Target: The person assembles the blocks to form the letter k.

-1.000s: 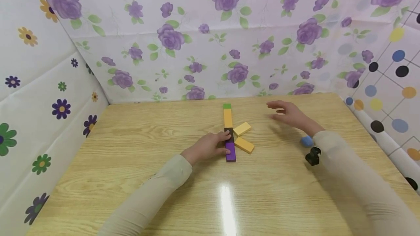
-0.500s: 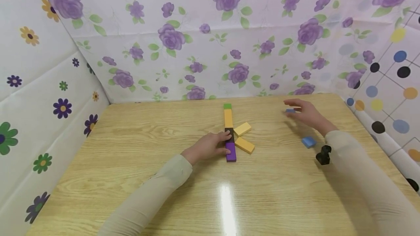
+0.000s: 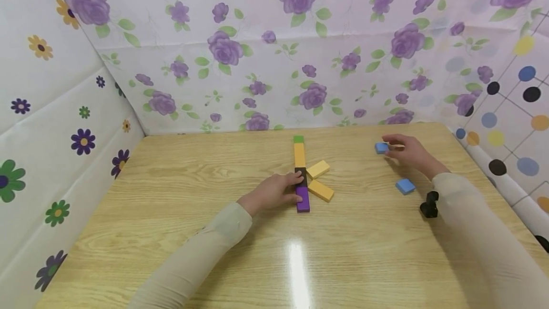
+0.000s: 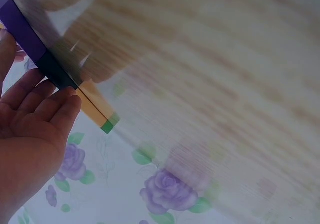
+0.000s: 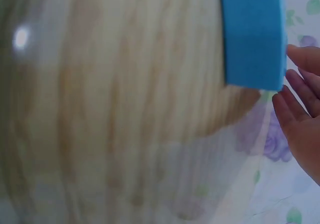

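In the head view a straight row runs away from me: a purple block (image 3: 302,200), a black block (image 3: 301,178), a yellow-orange block (image 3: 299,155) and a green end (image 3: 298,139). My left hand (image 3: 272,192) rests against it, fingers on the black block and thumb at the purple one. Its fingers touch the row's side in the left wrist view. My right hand (image 3: 409,151) stands with parted, loose fingers beside a small blue block (image 3: 381,148); contact is unclear. A second blue block (image 3: 405,186) lies nearer. One blue block (image 5: 255,39) looms large in the right wrist view.
Two loose yellow blocks, one pale (image 3: 318,169) and one deeper (image 3: 320,190), lie angled just right of the row. A black wrist-camera mount (image 3: 430,205) sits at my right cuff. Flower-printed cloth (image 3: 257,61) borders the wooden table (image 3: 171,190) behind.
My right hand has moved to the right and a little lower, bringing the farther blue block into sight at its fingertips. My left hand stays on the row.
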Available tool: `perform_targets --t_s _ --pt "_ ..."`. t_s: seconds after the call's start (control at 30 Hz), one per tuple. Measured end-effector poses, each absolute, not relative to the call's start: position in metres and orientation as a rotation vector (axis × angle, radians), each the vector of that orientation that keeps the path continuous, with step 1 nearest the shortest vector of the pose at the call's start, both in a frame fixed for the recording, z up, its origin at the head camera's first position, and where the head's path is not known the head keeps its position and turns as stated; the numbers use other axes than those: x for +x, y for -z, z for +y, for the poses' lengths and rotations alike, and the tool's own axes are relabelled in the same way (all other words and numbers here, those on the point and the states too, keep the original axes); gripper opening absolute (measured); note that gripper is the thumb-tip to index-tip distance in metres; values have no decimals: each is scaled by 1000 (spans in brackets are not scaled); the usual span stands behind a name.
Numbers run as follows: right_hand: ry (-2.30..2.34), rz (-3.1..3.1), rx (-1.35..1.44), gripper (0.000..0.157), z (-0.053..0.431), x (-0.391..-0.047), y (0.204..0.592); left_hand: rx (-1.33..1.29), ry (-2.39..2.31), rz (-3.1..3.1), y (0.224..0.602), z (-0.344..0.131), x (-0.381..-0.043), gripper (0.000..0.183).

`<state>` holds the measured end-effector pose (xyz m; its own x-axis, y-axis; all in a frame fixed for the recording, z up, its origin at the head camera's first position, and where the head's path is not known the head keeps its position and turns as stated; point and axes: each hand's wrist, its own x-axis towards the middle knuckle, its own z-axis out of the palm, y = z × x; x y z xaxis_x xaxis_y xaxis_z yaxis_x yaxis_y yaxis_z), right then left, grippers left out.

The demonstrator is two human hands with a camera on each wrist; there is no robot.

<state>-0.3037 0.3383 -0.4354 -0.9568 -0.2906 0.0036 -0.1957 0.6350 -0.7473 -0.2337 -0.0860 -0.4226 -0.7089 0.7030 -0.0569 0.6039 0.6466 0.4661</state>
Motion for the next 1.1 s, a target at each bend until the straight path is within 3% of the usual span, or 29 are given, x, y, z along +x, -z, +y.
perform_targets --t_s 0.77,1.1 --pt "1107 2786 -366 43 329 -306 437 1058 -613 2629 422 -86 -233 62" --pt "1114 2779 -365 45 327 -306 436 1048 -605 2635 421 -86 -233 62"
